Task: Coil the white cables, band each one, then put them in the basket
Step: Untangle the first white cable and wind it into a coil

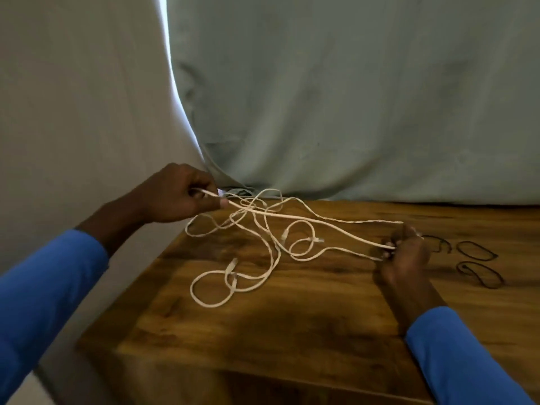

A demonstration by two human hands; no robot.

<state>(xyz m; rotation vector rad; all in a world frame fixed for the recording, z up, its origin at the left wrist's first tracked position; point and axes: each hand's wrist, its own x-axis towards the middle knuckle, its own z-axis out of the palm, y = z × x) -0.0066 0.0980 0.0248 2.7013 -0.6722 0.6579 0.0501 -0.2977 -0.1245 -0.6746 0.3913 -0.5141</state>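
A tangle of thin white cables (251, 247) lies spread over the wooden table (263, 331), with several plug ends showing among the loops. My left hand (178, 197) is raised at the table's far left corner, fingers pinched on one end of a cable. My right hand (406, 252) rests near the table surface on the right, fingers closed on white cable strands. A strand runs taut between the two hands above the tangle. Three black elastic bands (476, 251) lie on the wood just right of my right hand. No basket is in view.
A pale grey-green cloth (350, 97) hangs behind the table down to its back edge. The table's left edge and near corner (87, 343) drop off to a light floor or wall. Blue sleeves cover both forearms.
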